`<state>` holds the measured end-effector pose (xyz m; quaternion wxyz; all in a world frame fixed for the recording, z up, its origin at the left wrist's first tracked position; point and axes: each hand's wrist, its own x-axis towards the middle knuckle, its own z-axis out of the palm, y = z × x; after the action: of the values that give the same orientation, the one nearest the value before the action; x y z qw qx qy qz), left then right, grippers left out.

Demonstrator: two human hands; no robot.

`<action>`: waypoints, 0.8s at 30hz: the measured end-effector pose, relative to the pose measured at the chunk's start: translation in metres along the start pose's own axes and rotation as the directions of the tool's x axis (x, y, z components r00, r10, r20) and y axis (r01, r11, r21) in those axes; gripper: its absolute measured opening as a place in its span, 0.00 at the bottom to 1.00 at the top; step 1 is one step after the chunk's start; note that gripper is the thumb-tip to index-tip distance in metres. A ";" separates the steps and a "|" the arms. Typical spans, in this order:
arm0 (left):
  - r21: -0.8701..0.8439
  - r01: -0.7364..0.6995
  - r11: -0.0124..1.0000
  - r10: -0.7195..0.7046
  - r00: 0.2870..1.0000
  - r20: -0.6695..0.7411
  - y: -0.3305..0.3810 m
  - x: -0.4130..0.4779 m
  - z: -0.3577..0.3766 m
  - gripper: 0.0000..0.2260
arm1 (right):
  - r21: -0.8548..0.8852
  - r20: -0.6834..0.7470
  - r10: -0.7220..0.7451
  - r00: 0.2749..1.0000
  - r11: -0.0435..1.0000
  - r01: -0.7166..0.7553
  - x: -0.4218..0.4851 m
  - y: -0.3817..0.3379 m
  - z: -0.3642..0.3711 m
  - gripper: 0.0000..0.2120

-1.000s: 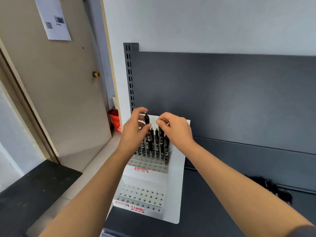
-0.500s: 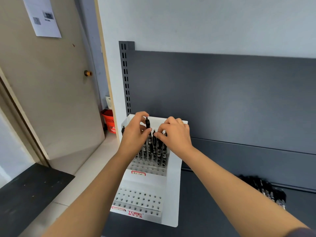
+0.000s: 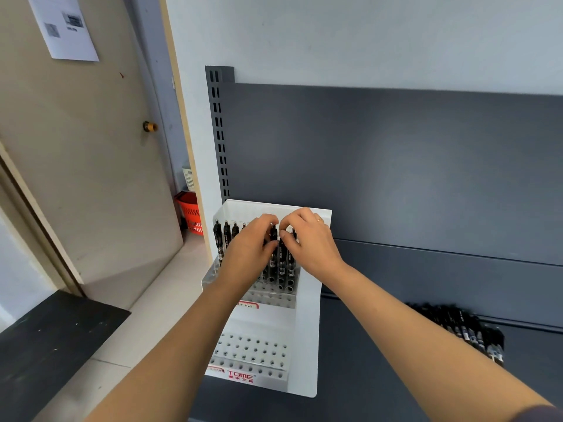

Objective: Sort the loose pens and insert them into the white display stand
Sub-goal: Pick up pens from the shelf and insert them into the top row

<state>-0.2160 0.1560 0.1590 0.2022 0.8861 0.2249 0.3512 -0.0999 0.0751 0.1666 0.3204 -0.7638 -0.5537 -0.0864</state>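
Pen (image 3: 273,236) lowered, partly hidden by fingers (image 3: 264,222).

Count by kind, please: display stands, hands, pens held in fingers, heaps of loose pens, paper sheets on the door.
White plastic display stand: 1
Bare hands, left hand and right hand: 2
Upright black pen pinched between them: 1
Heap of loose black pens: 1
White paper sheet: 1
Total: 6

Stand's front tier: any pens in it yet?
No, the holes of the front tier of the white stand are all bare; pens stand only in the back tier.
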 end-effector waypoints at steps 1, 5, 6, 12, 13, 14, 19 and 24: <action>0.027 -0.010 1.000 0.010 1.000 0.001 -0.001 -0.002 0.002 0.11 | 0.000 0.002 -0.003 1.000 1.000 0.003 0.000 0.000 0.000 0.06; 0.009 0.045 0.999 -0.045 0.999 -0.022 -0.004 -0.006 0.005 0.09 | 0.039 0.022 0.016 1.000 0.999 -0.017 0.001 0.000 -0.003 0.05; 0.009 0.049 0.999 -0.049 0.999 -0.020 -0.003 -0.005 0.004 0.09 | 0.045 0.027 0.023 0.999 0.999 -0.024 0.001 0.000 -0.004 0.05; 0.024 0.017 1.000 -0.017 1.000 -0.001 -0.005 -0.005 0.003 0.08 | 0.015 0.047 0.027 0.999 1.000 -0.028 0.006 -0.002 -0.002 0.05; 0.024 0.015 1.000 -0.015 1.000 0.010 -0.006 -0.005 0.003 0.09 | 0.020 0.059 0.030 0.998 0.999 -0.032 0.007 -0.002 -0.002 0.06; 0.017 0.021 1.000 -0.022 1.000 0.022 -0.007 -0.005 0.003 0.10 | 0.027 0.069 0.035 0.997 0.999 -0.037 0.007 -0.002 -0.002 0.06; 0.012 0.017 1.000 -0.017 0.999 -0.050 -0.003 -0.009 0.005 0.21 | 0.182 -0.013 0.037 0.999 0.983 -0.034 -0.004 0.010 -0.007 0.07; 0.118 -0.102 0.988 0.121 0.978 -0.169 0.033 0.000 0.017 0.16 | 0.204 -0.145 0.085 0.986 0.978 -0.054 -0.021 0.047 -0.027 0.07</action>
<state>-0.1953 0.1254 0.1648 0.1132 0.8726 0.2105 0.4261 -0.0597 0.0345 0.1590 0.4395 -0.7380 -0.5062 -0.0776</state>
